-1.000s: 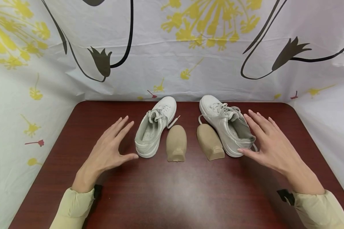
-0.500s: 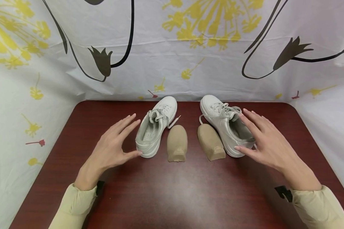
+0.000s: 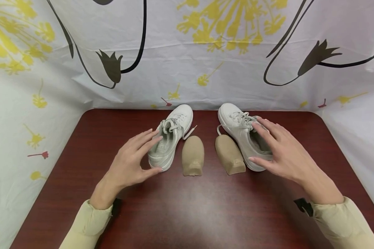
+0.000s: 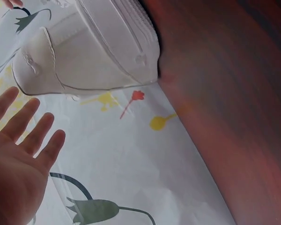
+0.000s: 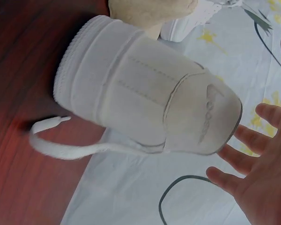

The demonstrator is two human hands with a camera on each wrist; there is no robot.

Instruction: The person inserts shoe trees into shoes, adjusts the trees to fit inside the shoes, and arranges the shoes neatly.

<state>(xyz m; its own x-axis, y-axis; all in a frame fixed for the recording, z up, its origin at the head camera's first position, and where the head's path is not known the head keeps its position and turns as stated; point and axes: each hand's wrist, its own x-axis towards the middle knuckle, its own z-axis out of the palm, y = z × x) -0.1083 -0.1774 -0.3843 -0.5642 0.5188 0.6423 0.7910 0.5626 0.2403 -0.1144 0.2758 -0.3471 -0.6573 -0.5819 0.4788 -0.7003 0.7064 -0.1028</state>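
Two white lace-up sneakers stand on the table, toes turned toward each other. My left hand (image 3: 131, 159) hovers by the left sneaker (image 3: 181, 112), fingers spread over its opening edge. In the left wrist view, the fingers of my left hand (image 4: 16, 173) are apart from that sneaker's heel (image 4: 98, 51). Over the right sneaker (image 3: 230, 114), my right hand (image 3: 286, 155) is spread, partly covering its collar. The right wrist view shows the sneaker's heel (image 5: 136, 84) near my right hand (image 5: 267, 173); I cannot tell whether they touch. Both hands hold nothing.
Between the sneakers lie two beige moulded shoe inserts, one on the left (image 3: 193, 152) and one on the right (image 3: 227, 152). A loose lace (image 5: 65, 147) hangs behind the right sneaker. White floral sheeting (image 3: 187, 69) encloses the dark red table (image 3: 193, 214) at back and sides.
Both hands have moved inward, the left rightward and the right leftward, so each now overlaps its sneaker more. The sneakers and inserts stay in place.
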